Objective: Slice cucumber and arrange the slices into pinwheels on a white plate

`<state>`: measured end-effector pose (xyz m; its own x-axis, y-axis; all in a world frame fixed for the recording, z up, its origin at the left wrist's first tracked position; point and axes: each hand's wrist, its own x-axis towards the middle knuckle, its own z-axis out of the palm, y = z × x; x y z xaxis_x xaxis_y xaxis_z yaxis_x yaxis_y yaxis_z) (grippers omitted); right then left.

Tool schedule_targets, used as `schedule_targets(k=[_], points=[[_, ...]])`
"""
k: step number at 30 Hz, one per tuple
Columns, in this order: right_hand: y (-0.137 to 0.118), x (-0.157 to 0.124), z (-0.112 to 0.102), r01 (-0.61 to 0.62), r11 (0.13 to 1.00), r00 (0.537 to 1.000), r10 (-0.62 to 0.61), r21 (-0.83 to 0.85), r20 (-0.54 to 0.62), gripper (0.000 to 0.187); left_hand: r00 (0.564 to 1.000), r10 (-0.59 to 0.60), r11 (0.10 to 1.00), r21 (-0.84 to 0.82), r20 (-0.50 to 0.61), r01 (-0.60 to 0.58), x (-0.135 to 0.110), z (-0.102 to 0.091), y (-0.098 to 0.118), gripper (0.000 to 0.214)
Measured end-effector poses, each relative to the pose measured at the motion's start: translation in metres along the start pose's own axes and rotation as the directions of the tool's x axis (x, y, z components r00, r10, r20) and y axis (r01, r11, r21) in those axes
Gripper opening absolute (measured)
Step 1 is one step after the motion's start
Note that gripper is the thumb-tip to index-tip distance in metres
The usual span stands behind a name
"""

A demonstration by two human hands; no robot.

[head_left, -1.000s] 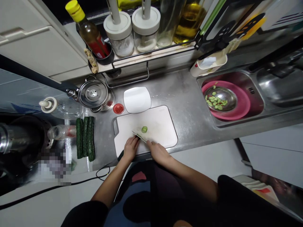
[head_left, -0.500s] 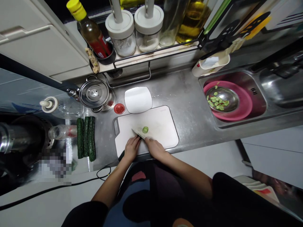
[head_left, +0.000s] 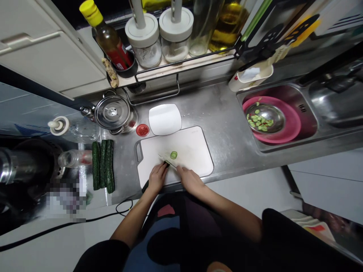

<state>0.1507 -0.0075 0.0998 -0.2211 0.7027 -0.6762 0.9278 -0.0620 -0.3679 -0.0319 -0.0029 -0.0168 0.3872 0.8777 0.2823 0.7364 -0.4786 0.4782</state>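
Note:
A white cutting board lies at the counter's front edge. On its left half my left hand is closed over a dark green cucumber, whose far end shows under my forearm and whose cut end shows by my fingertips. My right hand grips a knife; its handle is hidden in my fingers. The blade slants up and left, right at the cucumber's cut end. Just beyond the blade, a few pale green cucumber slices lie together on the board.
Behind the board are a white plate and a small red dish. Several whole cucumbers and a lidded steel pot stand left. At right, a sink holds a pink basin and a metal bowl of slices.
My right hand has shifted slightly right and toward me, and the knife blade now appears thinner, turned more edge-on. My left hand stays almost in place on the cucumber.

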Motion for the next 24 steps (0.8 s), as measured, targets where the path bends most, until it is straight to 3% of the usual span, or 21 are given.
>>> schedule_targets(k=[8,24], points=[[0.0,-0.015,-0.002,-0.012,1.0,0.999,0.012,0.013,0.051,0.039,1.0,-0.006,1.0,0.003,-0.005,0.006,-0.001,0.0,-0.001,0.022],[-0.002,-0.014,0.001,-0.012,1.0,0.998,0.012,0.006,0.058,0.041,0.998,-0.041,0.999,-0.015,0.038,0.041,-0.003,0.003,-0.004,0.022]])
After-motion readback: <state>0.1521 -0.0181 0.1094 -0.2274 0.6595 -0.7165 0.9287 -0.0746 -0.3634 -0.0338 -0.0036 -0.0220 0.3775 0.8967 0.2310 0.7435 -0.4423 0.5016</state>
